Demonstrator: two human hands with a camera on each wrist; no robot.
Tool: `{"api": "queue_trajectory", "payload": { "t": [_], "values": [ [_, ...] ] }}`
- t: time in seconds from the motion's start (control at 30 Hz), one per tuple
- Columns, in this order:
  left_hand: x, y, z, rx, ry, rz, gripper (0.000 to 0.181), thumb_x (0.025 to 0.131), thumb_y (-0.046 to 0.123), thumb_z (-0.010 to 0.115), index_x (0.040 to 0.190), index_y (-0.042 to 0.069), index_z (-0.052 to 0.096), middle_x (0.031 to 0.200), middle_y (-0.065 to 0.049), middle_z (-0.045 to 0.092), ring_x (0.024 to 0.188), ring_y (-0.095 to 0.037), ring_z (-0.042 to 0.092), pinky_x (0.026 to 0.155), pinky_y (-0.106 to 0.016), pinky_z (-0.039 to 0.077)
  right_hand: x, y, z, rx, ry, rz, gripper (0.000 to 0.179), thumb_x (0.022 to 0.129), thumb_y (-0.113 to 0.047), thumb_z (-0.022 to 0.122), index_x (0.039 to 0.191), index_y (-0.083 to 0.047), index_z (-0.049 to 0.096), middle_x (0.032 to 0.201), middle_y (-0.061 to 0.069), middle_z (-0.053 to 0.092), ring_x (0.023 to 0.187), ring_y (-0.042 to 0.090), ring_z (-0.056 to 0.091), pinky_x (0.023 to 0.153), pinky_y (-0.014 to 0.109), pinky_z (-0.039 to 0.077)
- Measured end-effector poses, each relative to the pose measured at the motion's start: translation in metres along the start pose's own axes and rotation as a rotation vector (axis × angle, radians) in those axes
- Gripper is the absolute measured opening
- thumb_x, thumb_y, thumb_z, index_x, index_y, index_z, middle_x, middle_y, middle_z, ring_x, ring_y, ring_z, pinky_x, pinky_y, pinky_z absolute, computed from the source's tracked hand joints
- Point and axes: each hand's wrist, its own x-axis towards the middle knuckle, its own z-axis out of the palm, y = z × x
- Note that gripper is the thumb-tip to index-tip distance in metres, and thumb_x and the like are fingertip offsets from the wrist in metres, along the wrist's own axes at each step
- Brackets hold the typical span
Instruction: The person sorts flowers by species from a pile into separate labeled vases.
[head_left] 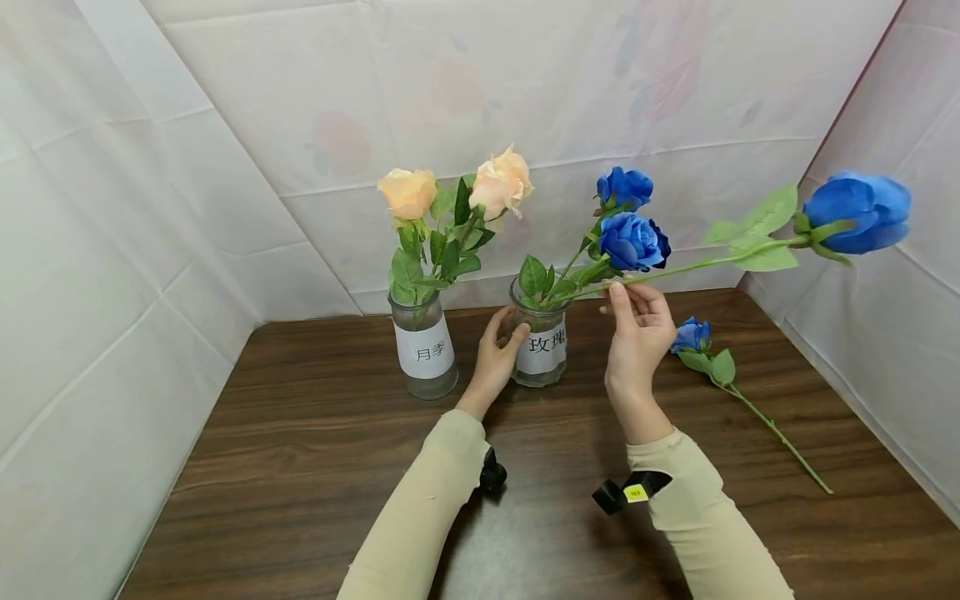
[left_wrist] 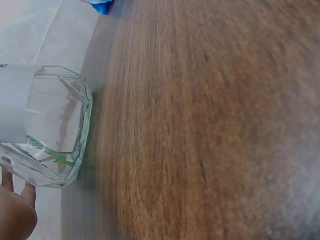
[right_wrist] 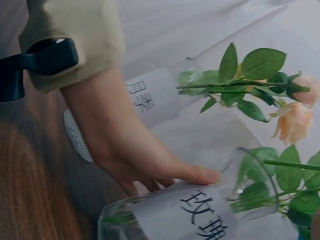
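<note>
My left hand (head_left: 497, 357) holds a clear glass vase (head_left: 542, 350) with a white paper label, thumb near its neck and fingers round the far side, as the right wrist view shows. Two blue roses (head_left: 633, 240) with green leaves lean right out of its mouth. Between thumb and fingers, my right hand (head_left: 637, 350) pinches the stem of another blue rose (head_left: 855, 212). That stem slants down left to the vase's mouth, its bloom far out to the right. In the left wrist view, a green stem end shows through the base of the glass vase (left_wrist: 55, 125).
Left of my hands stands a second labelled glass vase (head_left: 424, 354) with peach roses (head_left: 501, 183). One more blue rose (head_left: 692, 335) lies on the dark wooden table (head_left: 300, 467), its stem pointing toward the front right. White printed cloth (head_left: 420, 92) hangs behind and at the sides.
</note>
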Motion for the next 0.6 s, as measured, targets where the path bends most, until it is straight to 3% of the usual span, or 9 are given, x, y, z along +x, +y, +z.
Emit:
{"api": "queue_trajectory", "payload": {
  "t": [0.3,0.47,0.6],
  "values": [
    [0.001,-0.001,0.000,0.011,0.010,-0.005,0.058,0.101,0.042,0.055,0.151,0.016,0.040,0.152,-0.010,0.040,0.139,-0.026,0.038,0.111,-0.046,0.033,-0.009,0.020,0.002,-0.107,-0.017,0.032,0.005,0.087,0.002,0.073,0.088,-0.002,0.070,0.085,0.004,0.070,0.073,0.013,0.066,0.068,0.026,0.054],
    [0.001,-0.002,0.000,0.014,0.011,-0.008,0.063,0.099,0.051,0.054,0.151,0.018,0.040,0.152,-0.008,0.041,0.139,-0.024,0.038,0.111,-0.044,0.034,-0.014,0.031,0.002,-0.200,-0.049,0.020,0.005,0.087,0.000,0.075,0.087,-0.004,0.072,0.086,0.007,0.069,0.079,0.013,0.066,0.075,0.026,0.053],
    [0.001,-0.002,0.000,0.014,0.010,-0.005,0.063,0.099,0.050,0.054,0.151,0.018,0.040,0.152,-0.007,0.041,0.139,-0.024,0.038,0.111,-0.045,0.033,-0.016,0.037,0.003,-0.265,-0.070,0.014,0.005,0.086,0.001,0.075,0.087,-0.001,0.071,0.086,0.007,0.068,0.078,0.012,0.064,0.072,0.024,0.052]
  ]
}}
